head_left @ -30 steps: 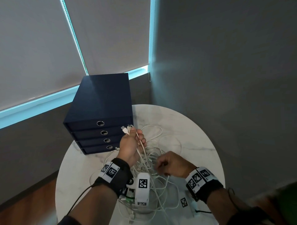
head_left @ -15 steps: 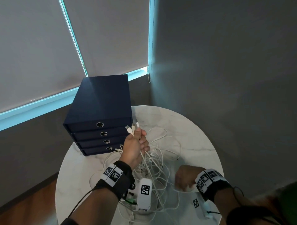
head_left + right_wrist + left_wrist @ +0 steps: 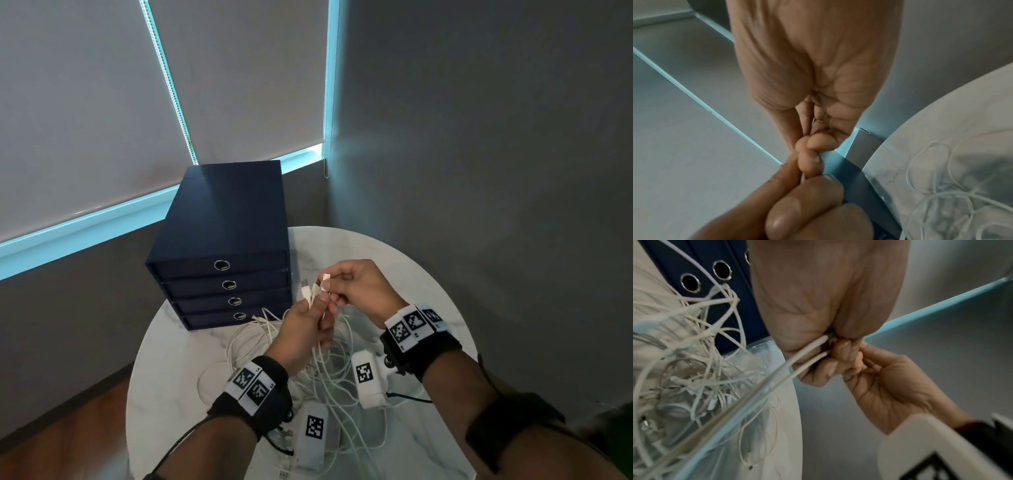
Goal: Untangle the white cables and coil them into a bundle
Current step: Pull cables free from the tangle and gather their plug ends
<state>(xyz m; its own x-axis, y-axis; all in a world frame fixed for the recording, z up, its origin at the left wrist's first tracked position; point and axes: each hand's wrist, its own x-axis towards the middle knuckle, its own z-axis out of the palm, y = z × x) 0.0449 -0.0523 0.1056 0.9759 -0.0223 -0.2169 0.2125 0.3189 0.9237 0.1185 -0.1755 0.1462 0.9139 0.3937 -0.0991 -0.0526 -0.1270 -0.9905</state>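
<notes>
A tangle of white cables [image 3: 329, 370] lies on the round marble table [image 3: 424, 274] and trails up into my left hand [image 3: 308, 322]. That hand grips several cable ends in a fist, and their plugs [image 3: 310, 289] stick out above it. In the left wrist view two taut cables [image 3: 797, 360] run from the fist down to the cable pile [image 3: 694, 386]. My right hand [image 3: 349, 284] meets the left from the right and pinches one plug [image 3: 324, 277] between thumb and forefinger. In the right wrist view the fingertips [image 3: 809, 155] of both hands press together.
A dark blue box of four drawers [image 3: 226, 246] stands at the table's back left, close to the hands. Grey walls and a blind-covered window close in behind the table. The table edge [image 3: 137, 377] drops to a wooden floor [image 3: 61, 428] at the left.
My right hand has come up from the table's front right and taken hold of a plug at the left fist. The left hand has stayed raised with the cable ends.
</notes>
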